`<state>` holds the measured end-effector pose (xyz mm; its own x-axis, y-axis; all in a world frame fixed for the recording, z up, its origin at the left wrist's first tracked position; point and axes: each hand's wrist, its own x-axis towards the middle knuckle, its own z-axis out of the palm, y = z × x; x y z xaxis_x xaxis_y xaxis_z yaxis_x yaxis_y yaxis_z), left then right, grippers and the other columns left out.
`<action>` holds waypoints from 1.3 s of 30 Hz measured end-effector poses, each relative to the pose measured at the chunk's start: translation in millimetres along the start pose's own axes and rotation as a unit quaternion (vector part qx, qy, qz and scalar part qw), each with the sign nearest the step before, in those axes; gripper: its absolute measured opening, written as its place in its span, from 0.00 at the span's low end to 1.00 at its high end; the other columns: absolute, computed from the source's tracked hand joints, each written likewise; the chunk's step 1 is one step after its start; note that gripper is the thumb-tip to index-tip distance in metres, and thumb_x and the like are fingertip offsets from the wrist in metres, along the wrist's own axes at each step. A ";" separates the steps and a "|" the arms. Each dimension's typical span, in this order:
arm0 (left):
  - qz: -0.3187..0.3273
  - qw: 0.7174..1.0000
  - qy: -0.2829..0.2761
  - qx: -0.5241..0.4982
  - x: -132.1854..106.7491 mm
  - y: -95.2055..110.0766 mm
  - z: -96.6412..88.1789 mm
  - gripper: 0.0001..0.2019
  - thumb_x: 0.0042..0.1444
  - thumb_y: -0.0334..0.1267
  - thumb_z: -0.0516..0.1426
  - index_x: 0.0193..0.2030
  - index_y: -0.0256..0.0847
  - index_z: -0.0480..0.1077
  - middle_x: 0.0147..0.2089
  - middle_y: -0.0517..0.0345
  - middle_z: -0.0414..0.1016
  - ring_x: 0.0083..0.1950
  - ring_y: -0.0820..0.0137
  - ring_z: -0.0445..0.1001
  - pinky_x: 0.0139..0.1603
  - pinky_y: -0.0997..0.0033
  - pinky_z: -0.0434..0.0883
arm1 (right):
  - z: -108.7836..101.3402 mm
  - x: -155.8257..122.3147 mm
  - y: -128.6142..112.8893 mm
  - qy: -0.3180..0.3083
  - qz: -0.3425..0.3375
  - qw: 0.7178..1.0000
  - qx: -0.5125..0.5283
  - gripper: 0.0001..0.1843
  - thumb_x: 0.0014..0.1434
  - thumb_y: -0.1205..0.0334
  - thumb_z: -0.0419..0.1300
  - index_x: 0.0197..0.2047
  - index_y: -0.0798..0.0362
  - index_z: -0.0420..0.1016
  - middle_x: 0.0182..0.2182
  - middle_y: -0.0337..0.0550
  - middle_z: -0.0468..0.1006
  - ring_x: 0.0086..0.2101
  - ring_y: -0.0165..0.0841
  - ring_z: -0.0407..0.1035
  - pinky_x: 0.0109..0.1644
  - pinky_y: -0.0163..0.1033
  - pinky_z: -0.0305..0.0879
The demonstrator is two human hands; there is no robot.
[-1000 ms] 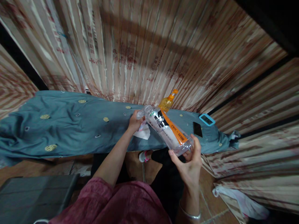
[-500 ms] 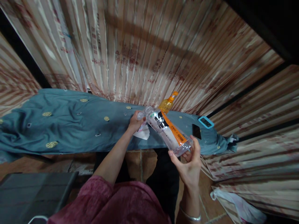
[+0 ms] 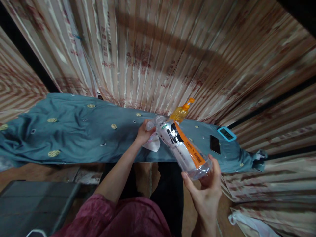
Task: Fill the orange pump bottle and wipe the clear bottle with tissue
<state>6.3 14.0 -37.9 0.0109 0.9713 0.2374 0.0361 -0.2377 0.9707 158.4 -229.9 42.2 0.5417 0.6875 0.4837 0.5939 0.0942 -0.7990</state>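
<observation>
A clear plastic bottle with a white and orange label is held slantwise between my two hands, above the cloth. My left hand closes around the clear top piece at the bottle's upper left end. The thumb and fingers of my right hand grip its base at the lower right. Just below my left hand is a crumpled white tissue; whether the hand touches it I cannot tell. Behind the bottle's neck stands a yellow-orange pump bottle, partly covered by it.
A blue-green patterned cloth covers the narrow table. To the right lie a dark phone and a blue-framed digital display. A pleated curtain hangs close behind. At lower left is a dark flat surface.
The whole view has shifted, so things appear farther right and lower. The clear bottle's base has dipped slightly with my right hand. Both hands keep their hold.
</observation>
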 end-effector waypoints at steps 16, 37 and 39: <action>-0.026 1.000 -0.005 0.002 -1.8 -7.1 -1.3 0.23 0.46 0.49 0.67 0.46 0.42 0.71 0.40 0.55 0.80 0.41 0.60 0.78 0.44 0.63 0.73 | -9.4 -4.7 16.1 -0.008 -0.093 0.991 -0.093 0.54 0.51 0.50 0.76 0.75 0.50 0.58 0.65 0.61 0.69 0.43 0.43 0.80 0.39 0.44 0.82; -0.020 1.000 0.013 0.011 -2.9 -6.3 1.0 0.21 0.46 0.46 0.69 0.45 0.42 0.72 0.41 0.55 0.81 0.43 0.59 0.79 0.47 0.62 0.74 | -6.2 -2.3 11.3 0.003 -0.124 0.987 -0.099 0.54 0.52 0.51 0.75 0.76 0.47 0.57 0.64 0.56 0.69 0.47 0.44 0.76 0.36 0.40 0.76; -0.019 1.000 0.015 0.017 -2.9 -5.6 0.7 0.21 0.46 0.47 0.68 0.45 0.41 0.72 0.41 0.54 0.81 0.44 0.58 0.79 0.47 0.62 0.74 | -6.9 -2.1 11.9 0.004 -0.117 0.988 -0.100 0.54 0.51 0.51 0.75 0.76 0.48 0.57 0.64 0.57 0.70 0.45 0.43 0.77 0.35 0.40 0.77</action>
<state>6.8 12.5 -44.1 -0.0209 0.9794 0.2011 0.0692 -0.1992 0.9775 168.4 -235.2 34.2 0.3808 0.6577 0.6500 0.8087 0.1039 -0.5790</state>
